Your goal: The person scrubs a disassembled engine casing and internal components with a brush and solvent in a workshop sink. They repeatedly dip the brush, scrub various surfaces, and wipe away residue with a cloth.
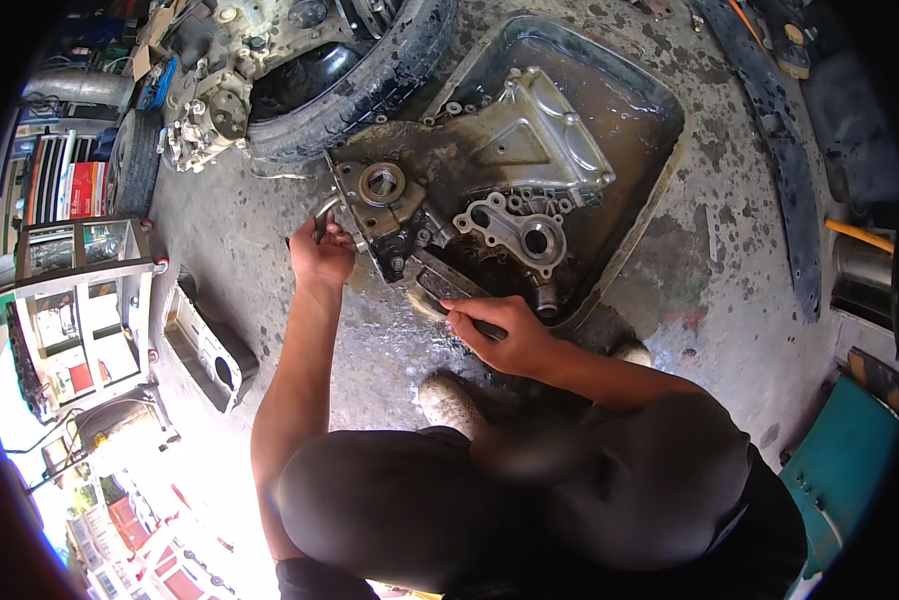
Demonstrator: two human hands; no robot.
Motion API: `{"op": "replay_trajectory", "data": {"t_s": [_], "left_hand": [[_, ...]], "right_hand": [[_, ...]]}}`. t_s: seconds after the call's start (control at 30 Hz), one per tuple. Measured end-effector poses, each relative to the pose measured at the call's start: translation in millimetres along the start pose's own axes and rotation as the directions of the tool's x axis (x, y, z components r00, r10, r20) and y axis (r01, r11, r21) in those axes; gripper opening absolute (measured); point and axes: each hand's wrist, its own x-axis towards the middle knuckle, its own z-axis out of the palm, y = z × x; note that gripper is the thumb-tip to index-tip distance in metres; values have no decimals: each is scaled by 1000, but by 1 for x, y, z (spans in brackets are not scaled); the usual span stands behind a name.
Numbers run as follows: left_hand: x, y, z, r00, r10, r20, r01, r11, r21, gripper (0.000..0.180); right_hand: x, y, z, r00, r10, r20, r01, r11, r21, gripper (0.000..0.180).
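A grimy metal engine cover (489, 170) lies tilted in a dark, oily metal tray (659, 110) on the concrete floor. My left hand (319, 255) grips the cover's left edge, close to its round seal opening (381, 184). My right hand (494, 330) is closed around a dirty brush (431, 300), whose bristles touch the cover's lower edge. My knees and a white shoe (451, 403) fill the lower middle of the view.
A tyre (369, 90) with engine parts (209, 115) in it lies at the upper left. A metal housing (209, 350) sits on the floor left of my arm, beside a metal shelf rack (79, 310). A long black strip (779, 150) lies at right, a teal object (844, 460) at lower right.
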Motion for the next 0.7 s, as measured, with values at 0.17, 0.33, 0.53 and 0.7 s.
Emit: {"op": "replay_trajectory", "data": {"t_s": [0.17, 0.33, 0.53, 0.7], "left_hand": [[19, 7, -21, 997, -53, 50, 54, 998, -24, 19], [25, 6, -15, 999, -21, 48, 22, 1000, -7, 21], [15, -4, -17, 1000, 7, -7, -6, 1000, 23, 19], [22, 1, -10, 999, -32, 21, 32, 999, 13, 19]], "right_hand": [[28, -9, -1, 963, -246, -108, 253, 966, 49, 13], [24, -27, -4, 949, -286, -131, 297, 952, 71, 10], [15, -18, 0, 961, -264, -81, 268, 963, 41, 19], [22, -11, 0, 944, -327, -46, 329, 944, 36, 27]]}}
